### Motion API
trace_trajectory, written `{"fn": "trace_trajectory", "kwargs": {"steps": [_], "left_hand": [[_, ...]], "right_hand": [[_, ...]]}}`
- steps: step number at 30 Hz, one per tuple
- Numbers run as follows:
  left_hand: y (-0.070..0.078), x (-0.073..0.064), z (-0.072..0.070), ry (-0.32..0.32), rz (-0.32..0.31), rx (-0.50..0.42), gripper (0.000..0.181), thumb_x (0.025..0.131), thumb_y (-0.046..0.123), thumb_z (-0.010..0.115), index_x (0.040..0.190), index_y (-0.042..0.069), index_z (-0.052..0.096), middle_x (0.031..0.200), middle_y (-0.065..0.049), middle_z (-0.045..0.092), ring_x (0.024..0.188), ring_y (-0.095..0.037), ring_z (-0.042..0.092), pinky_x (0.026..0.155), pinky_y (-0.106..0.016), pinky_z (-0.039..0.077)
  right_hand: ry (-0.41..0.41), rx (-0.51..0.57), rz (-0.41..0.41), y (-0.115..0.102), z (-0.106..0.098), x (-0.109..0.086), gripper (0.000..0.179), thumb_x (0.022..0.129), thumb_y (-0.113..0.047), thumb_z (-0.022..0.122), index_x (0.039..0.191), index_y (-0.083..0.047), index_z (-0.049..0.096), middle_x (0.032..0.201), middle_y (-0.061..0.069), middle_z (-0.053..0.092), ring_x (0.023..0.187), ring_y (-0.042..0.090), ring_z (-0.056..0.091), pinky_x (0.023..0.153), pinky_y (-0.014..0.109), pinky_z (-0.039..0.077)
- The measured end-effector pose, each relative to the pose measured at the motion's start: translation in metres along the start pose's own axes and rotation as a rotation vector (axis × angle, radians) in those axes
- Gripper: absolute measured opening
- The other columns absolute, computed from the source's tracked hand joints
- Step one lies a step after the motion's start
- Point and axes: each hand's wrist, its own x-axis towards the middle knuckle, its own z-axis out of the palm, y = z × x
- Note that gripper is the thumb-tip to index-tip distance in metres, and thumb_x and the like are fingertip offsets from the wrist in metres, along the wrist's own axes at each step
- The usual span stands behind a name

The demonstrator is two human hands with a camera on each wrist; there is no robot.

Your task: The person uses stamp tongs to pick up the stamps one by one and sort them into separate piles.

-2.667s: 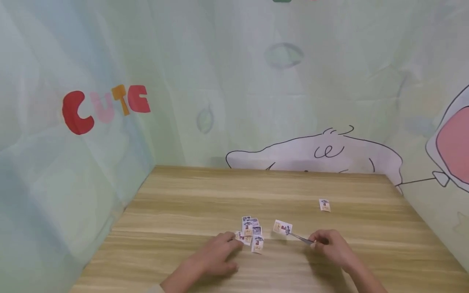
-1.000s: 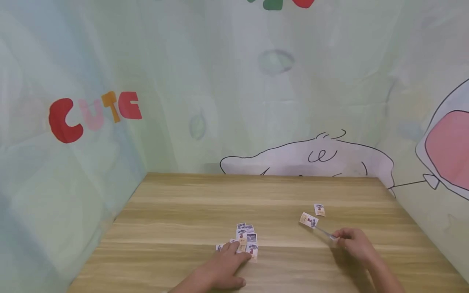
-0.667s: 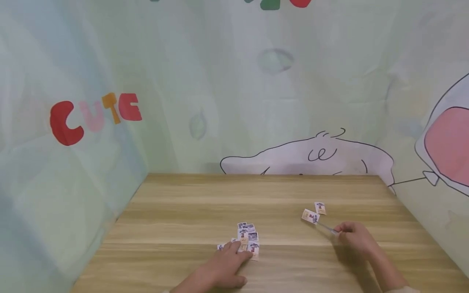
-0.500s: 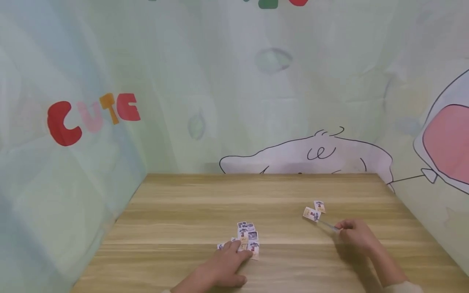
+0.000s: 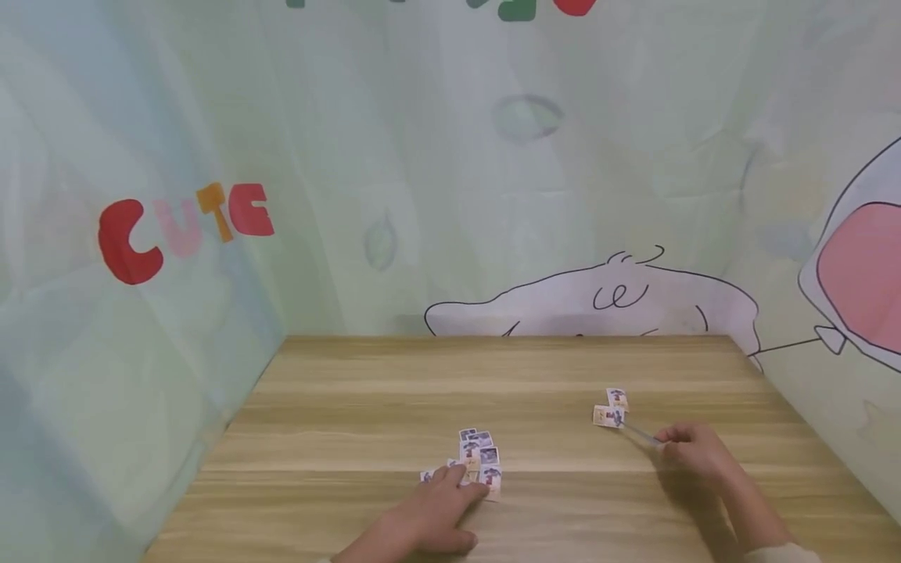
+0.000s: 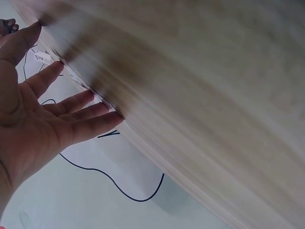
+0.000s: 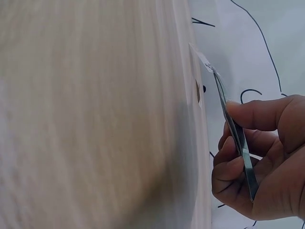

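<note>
My right hand (image 5: 698, 452) pinches slim metal tweezers (image 7: 244, 150) between thumb and fingers. At their tips is a small printed stamp (image 5: 604, 416) with a white border, clear of the tabletop in the right wrist view. In the head view it overlaps the lower edge of another stamp (image 5: 616, 396) lying on the table. My left hand (image 5: 442, 512) is spread, its fingertips resting on a cluster of overlapping stamps (image 5: 488, 455) left of centre. Part of that cluster is hidden under the fingers. The left wrist view shows these fingers (image 6: 97, 125) extended, touching the surface.
The wood-grain table (image 5: 352, 407) reaches back to a pale printed cloth (image 5: 338, 266) hanging behind and along both sides. Bare wood lies between the cluster and the two stamps at the right.
The right hand has carried the tweezed stamp from beside the cluster, right and away, to the lone stamp. The left hand has shifted further over the cluster, then stayed still.
</note>
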Motion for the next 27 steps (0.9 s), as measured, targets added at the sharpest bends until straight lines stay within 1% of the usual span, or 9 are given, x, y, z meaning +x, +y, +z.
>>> {"fn": "trace_trajectory", "kwargs": {"steps": [3,9,11,15,18,21,23,27], "left_hand": [[0.0,-0.001,0.001,0.003,-0.002,-0.002,0.064,0.072,0.039,0.072,0.131,0.021,0.054,0.135,-0.019,0.042,0.122,-0.041,0.038,0.094,-0.057,0.036],[0.0,-0.002,0.001,-0.003,-0.008,-0.015,0.064,0.073,0.039,0.071,0.132,0.02,0.053,0.137,-0.02,0.04,0.123,-0.041,0.037,0.095,-0.057,0.035],[0.0,-0.002,0.001,-0.005,-0.008,-0.016,0.064,0.073,0.039,0.071,0.132,0.02,0.053,0.137,-0.02,0.04,0.123,-0.041,0.037,0.094,-0.057,0.035],[0.001,-0.002,0.002,-0.006,-0.012,-0.019,0.064,0.073,0.039,0.071,0.132,0.02,0.052,0.137,-0.019,0.04,0.123,-0.041,0.037,0.095,-0.056,0.035],[0.001,-0.002,0.003,-0.005,-0.01,-0.017,0.064,0.074,0.039,0.071,0.132,0.02,0.052,0.137,-0.019,0.04,0.123,-0.041,0.037,0.095,-0.057,0.035],[0.002,-0.002,0.003,-0.006,-0.005,-0.017,0.064,0.074,0.039,0.071,0.132,0.02,0.052,0.137,-0.019,0.04,0.123,-0.041,0.037,0.095,-0.057,0.035],[0.003,-0.002,0.002,-0.004,-0.001,-0.016,0.064,0.074,0.04,0.071,0.132,0.02,0.052,0.137,-0.019,0.04,0.123,-0.041,0.037,0.095,-0.057,0.035],[0.002,-0.001,0.001,0.002,0.006,0.006,0.064,0.074,0.04,0.071,0.131,0.019,0.053,0.136,-0.019,0.04,0.122,-0.041,0.038,0.094,-0.056,0.036]], "right_hand": [[0.0,0.003,0.012,0.003,0.0,0.001,0.021,0.079,0.002,0.056,0.096,0.013,0.06,0.081,0.008,0.058,0.073,0.022,0.048,0.063,0.032,0.04],[0.0,0.037,0.005,0.005,-0.004,0.002,0.023,0.08,0.002,0.055,0.098,0.015,0.058,0.08,0.01,0.058,0.071,0.023,0.05,0.062,0.033,0.043],[-0.005,0.057,0.02,0.006,-0.007,0.002,0.024,0.081,0.002,0.054,0.1,0.016,0.057,0.08,0.01,0.058,0.071,0.023,0.05,0.061,0.034,0.043],[0.003,0.066,0.037,0.007,-0.011,0.002,0.025,0.081,0.002,0.054,0.101,0.017,0.055,0.079,0.008,0.055,0.068,0.021,0.046,0.057,0.031,0.041],[0.014,0.053,0.047,0.008,-0.013,0.003,0.026,0.081,0.001,0.054,0.102,0.017,0.056,0.078,0.007,0.053,0.066,0.021,0.043,0.054,0.03,0.039],[0.013,0.055,0.065,0.008,-0.014,0.003,0.027,0.081,0.001,0.054,0.102,0.016,0.056,0.077,0.007,0.053,0.065,0.021,0.043,0.053,0.029,0.038],[0.011,0.059,0.081,0.009,-0.015,0.005,0.027,0.081,0.0,0.054,0.103,0.016,0.056,0.078,0.007,0.053,0.066,0.021,0.043,0.053,0.029,0.038],[0.021,0.038,0.074,0.011,-0.016,0.008,0.027,0.081,-0.001,0.055,0.102,0.016,0.057,0.082,0.009,0.055,0.069,0.022,0.044,0.058,0.031,0.038]]}}
